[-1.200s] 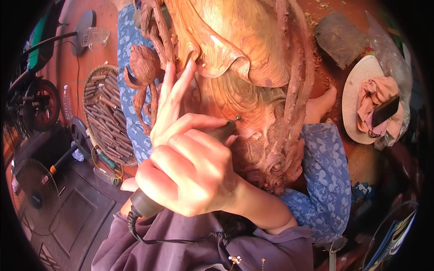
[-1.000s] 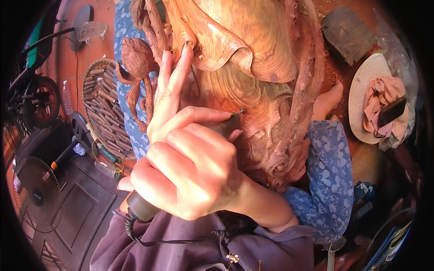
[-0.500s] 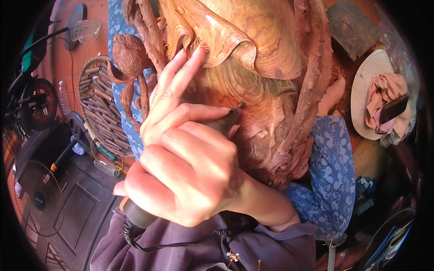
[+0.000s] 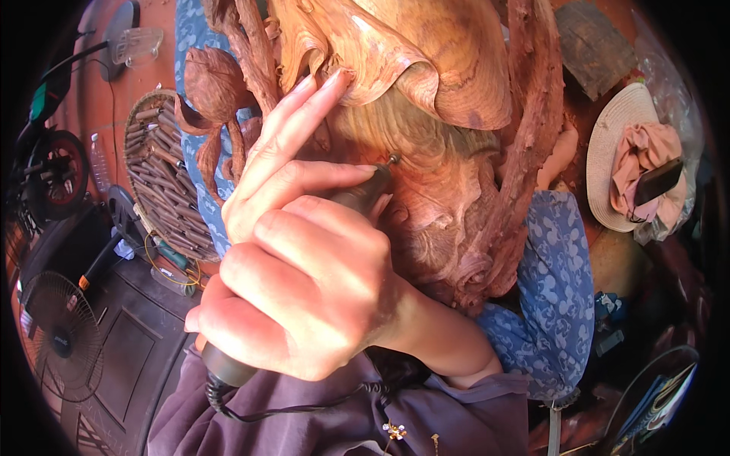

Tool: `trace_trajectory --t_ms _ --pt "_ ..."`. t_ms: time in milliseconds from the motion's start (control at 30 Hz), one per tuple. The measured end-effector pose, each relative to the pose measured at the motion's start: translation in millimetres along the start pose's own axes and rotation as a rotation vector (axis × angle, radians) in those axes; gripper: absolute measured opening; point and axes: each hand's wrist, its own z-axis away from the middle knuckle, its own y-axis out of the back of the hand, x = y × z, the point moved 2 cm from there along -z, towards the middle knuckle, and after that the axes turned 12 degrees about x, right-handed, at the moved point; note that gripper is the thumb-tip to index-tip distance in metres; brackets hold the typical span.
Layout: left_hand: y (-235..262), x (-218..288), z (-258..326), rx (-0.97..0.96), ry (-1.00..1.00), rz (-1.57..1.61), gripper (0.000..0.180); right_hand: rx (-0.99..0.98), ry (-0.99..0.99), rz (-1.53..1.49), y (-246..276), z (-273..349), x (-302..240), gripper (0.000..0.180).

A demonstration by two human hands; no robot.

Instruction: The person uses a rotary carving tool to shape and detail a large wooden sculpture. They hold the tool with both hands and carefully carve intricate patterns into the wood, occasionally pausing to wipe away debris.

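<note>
both right hand (image 4: pixel 304 281) and left hand (image 4: pixel 262 182) clasp a rotary tool (image 4: pixel 366 190) near a curled wooden edge (image 4: pixel 420 82).

No readable lettering
A faint mark (image 4: pixel 61 342) on the fan's (image 4: pixel 64 334) hub is too small to read.

Beyond our left hand (image 4: pixel 262 182) we see a carving (image 4: pixel 456 68) of smooth, glossy wood with rough stems (image 4: pixel 534 129); in our right hand (image 4: pixel 304 285), a matt tool (image 4: pixel 230 369) has a metal bit (image 4: pixel 393 159).
</note>
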Motion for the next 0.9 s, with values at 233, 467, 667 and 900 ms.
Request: trace_trajectory --t_ms 233,467,667,900 --pt "-2 11 -1 -0.059 0.019 -0.073 0.022 -0.055 -0.007 0.068 8 0 -2 0.018" --pt "-2 8 -2 -0.045 0.005 -0.062 0.022 -0.043 -0.01 0.066 7 2 -2 0.018" --pt "0 -2 0 -0.025 -0.021 -0.026 0.019 -0.028 -0.006 0.043 1 3 -1 0.018" --pt "4 -4 -3 -0.023 -0.031 -0.037 0.019 0.008 0.018 0.015 -5 3 0 0.02"
